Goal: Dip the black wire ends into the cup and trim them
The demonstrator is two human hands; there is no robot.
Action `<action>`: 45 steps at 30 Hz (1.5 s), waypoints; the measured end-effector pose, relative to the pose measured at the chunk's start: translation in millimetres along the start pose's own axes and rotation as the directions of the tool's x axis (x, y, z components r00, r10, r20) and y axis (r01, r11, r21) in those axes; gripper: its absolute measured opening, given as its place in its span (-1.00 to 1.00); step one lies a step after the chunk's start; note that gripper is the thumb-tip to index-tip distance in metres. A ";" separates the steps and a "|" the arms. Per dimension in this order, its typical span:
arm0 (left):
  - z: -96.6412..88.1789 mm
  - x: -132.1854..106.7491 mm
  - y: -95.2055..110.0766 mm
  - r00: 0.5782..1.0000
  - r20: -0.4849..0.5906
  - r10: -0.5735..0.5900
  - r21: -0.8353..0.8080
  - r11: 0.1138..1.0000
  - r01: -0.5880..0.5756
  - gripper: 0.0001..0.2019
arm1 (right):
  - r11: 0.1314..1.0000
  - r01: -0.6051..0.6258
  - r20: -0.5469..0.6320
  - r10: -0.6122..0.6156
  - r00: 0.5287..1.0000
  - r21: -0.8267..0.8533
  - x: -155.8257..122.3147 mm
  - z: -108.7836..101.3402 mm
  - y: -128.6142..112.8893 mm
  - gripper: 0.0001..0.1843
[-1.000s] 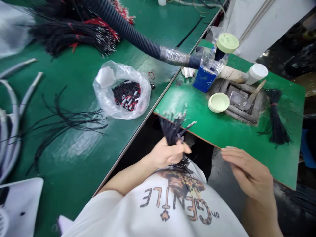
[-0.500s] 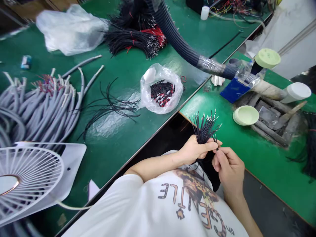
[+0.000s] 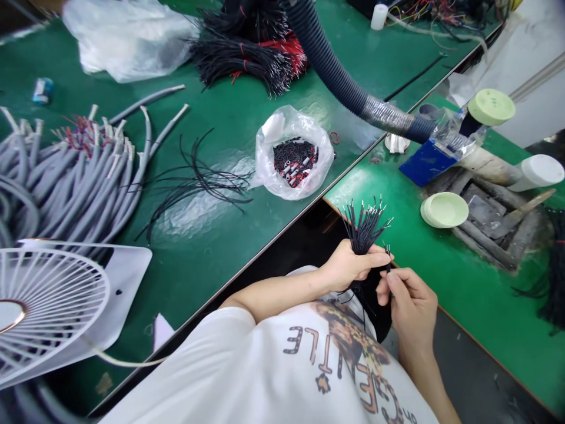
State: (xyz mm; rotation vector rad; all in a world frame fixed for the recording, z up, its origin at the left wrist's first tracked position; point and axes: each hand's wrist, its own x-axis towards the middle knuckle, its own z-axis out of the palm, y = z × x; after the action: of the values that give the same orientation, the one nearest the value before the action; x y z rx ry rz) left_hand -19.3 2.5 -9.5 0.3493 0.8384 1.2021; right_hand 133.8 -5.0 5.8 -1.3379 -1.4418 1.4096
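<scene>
Gripping black wires (image 3: pixel 364 229): left hand (image 3: pixel 346 268). White shirt (image 3: pixel 247 359): "TLE", upside down.

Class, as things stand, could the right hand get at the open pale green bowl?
Probably yes: nothing visible stands between the right hand and the open pale green bowl, though that hand seems to be pinching a few dark wires.

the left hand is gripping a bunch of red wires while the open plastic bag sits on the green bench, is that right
Not quite: the head view shows that the bunch of wires is black, not red. The left hand does grip it, and the open plastic bag does sit on the green bench.
</scene>
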 end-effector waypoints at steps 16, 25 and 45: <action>0.2 3.1 2.2 1.000 -0.005 -0.020 -0.006 1.000 0.020 -0.60 | 0.998 0.043 -0.047 -0.045 0.998 -0.041 9.1 0.0 3.2 -0.80; 1.2 4.4 1.8 0.999 -0.006 -0.035 -0.038 0.999 0.035 -0.65 | 0.996 0.049 -0.064 -0.053 0.997 -0.069 13.9 -2.4 6.9 -0.81; 2.8 7.6 3.1 0.999 -0.037 -0.024 -0.018 1.000 0.023 -0.62 | 0.997 0.041 -0.089 -0.047 0.995 -0.067 19.8 -3.4 8.9 -0.79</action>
State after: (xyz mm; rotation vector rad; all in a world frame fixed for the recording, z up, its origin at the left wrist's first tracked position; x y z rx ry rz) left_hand -18.4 11.1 -8.5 0.3027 0.8617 1.1964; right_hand 134.5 13.7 -5.7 -1.3839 -1.4592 1.2669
